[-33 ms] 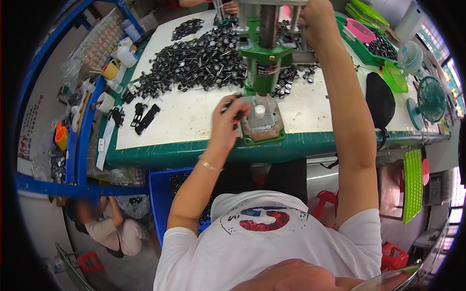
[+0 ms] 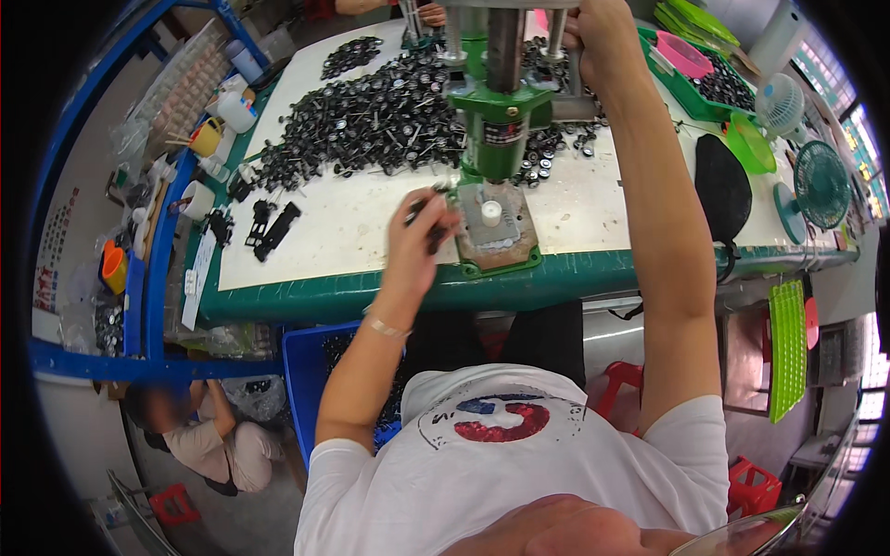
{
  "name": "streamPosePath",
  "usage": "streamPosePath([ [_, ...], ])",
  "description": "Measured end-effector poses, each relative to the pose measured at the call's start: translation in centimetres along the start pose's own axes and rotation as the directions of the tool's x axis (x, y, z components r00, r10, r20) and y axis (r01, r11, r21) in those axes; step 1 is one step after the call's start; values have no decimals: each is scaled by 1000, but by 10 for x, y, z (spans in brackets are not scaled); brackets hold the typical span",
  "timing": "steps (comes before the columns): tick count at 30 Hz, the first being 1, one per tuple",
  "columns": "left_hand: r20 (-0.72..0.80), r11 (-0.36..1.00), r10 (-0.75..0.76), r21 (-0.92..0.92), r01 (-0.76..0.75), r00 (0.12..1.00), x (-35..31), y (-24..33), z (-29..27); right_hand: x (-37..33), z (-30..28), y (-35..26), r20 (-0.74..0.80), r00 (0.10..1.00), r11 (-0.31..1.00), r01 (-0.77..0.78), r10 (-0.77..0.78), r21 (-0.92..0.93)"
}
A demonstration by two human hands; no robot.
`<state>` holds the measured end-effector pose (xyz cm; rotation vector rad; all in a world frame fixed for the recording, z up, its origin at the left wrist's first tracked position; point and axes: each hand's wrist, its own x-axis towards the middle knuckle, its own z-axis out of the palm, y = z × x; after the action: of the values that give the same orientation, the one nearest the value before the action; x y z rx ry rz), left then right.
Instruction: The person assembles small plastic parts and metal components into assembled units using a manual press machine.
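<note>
A green hand press (image 2: 494, 134) stands at the table's near edge. Under its ram, a small white round fixture (image 2: 491, 213) sits on the metal base plate (image 2: 501, 248). Just left of this plate, my left hand (image 2: 422, 232) is closed around small black parts (image 2: 434, 237), slightly blurred; their exact kind is hard to make out. My right arm reaches up past the press, and my right hand (image 2: 601, 37) is closed around the press handle at the upper right, its grip partly hidden.
Black wheels with thin metal axles (image 2: 371, 120) lie heaped behind and left of the press. Black plastic frames (image 2: 275, 230) rest at the left. On the right are a green tray (image 2: 649, 69), a black pouch (image 2: 723, 190) and fans (image 2: 823, 185). Another person's hand (image 2: 432, 14) shows across the table.
My left hand has shifted left, away from the white fixture, with the black parts still in it. My right hand stays up at the press handle.
</note>
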<state>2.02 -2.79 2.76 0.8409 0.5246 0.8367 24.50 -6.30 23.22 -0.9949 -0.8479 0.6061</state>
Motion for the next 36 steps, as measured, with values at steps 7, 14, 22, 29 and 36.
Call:
streamPosePath([
  [7, -91, 752, -314, 583, 306, 945, -86, 55, -147, -18, -61, 49, -216, 954, 977, 191, -207, -94],
  [14, -97, -701, 20, 708, 83, 995, -120, 15, -274, -74, -148, 177, -9, 1000, 684, -10, 5, -730],
  [22, 312, 539, -457, 842, -19, 833, -43, 93, -87, -107, -122, 184, 198, 977, 365, 215, -82, -906],
  [29, 429, 318, 336, 786, -530, 838, 98, 41, -56, -129, -126, 174, 222, 969, 279, 244, -108, -929],
  [36, 595, -207, 434, 797, -568, 677, 135, 16, -45, -141, -116, 172, 153, 983, 389, 181, -101, -903],
])
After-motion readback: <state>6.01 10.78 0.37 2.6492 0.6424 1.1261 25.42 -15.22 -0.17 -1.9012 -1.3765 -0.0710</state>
